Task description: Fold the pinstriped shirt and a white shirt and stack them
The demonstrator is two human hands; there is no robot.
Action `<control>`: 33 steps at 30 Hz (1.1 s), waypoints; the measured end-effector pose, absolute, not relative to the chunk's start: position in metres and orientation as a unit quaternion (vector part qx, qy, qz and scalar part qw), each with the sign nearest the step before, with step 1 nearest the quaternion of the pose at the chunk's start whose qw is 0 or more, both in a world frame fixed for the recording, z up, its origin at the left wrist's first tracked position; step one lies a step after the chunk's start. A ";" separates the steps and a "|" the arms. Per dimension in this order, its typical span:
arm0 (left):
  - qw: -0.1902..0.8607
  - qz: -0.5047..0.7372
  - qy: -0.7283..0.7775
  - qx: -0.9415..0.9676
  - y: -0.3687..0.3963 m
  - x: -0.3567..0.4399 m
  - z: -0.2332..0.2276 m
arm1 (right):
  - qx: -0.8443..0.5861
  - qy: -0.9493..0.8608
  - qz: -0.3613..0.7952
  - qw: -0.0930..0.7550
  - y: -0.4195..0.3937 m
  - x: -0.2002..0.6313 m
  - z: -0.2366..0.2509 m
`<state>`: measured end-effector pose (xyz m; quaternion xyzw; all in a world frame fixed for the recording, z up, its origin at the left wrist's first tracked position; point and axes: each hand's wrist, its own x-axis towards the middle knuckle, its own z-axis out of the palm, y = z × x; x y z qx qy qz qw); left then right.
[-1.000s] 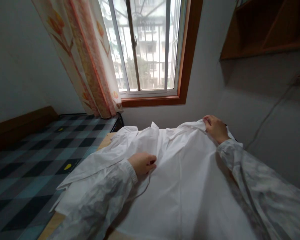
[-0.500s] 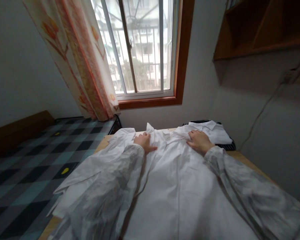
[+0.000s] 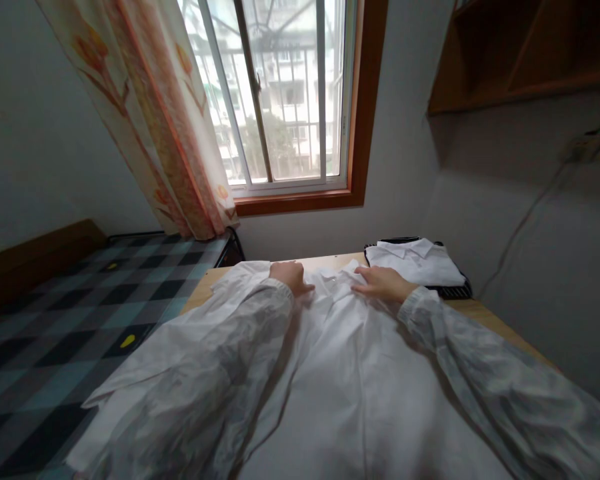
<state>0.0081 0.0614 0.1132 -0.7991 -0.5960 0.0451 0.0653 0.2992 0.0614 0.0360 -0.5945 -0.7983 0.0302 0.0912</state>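
Note:
A white shirt (image 3: 330,373) lies spread over a wooden table (image 3: 200,293), its collar end toward the window. At the upper left of the shirt, my left hand (image 3: 291,277) is closed on the cloth near the collar. My right hand (image 3: 383,285) pinches the fabric on the other side of the collar. Creases run down from between both hands. Grey-white sleeves cover my forearms and hide parts of the shirt.
A folded white shirt (image 3: 417,261) rests on a black striped item (image 3: 455,292) at the table's far right corner. On the left is a bed with a checked cover (image 3: 145,300). A curtain (image 3: 165,133) hangs beside the window (image 3: 290,100); a wooden shelf (image 3: 520,87) juts out at upper right.
My right hand has moved left, toward my left hand, drawing the shirt's cloth inward and nearer. The folded shirt and the table's far edge now show more fully.

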 end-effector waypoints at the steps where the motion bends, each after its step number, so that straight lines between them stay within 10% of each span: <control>1: 0.082 0.015 -0.574 -0.815 0.059 0.014 0.111 | -0.585 -0.802 0.052 0.110 0.064 0.297 0.032; 14: -0.048 -0.128 -0.572 -0.809 0.065 0.039 0.020 | -0.520 -0.548 0.396 0.522 0.095 0.280 -0.012; 24: -0.048 -0.085 -0.556 -0.825 0.073 0.040 0.018 | -0.428 -0.509 0.495 0.560 0.083 0.269 -0.033; 33: -0.014 -0.053 -0.525 -0.849 0.072 0.046 0.012 | -0.425 -0.742 0.202 0.477 0.071 0.262 -0.035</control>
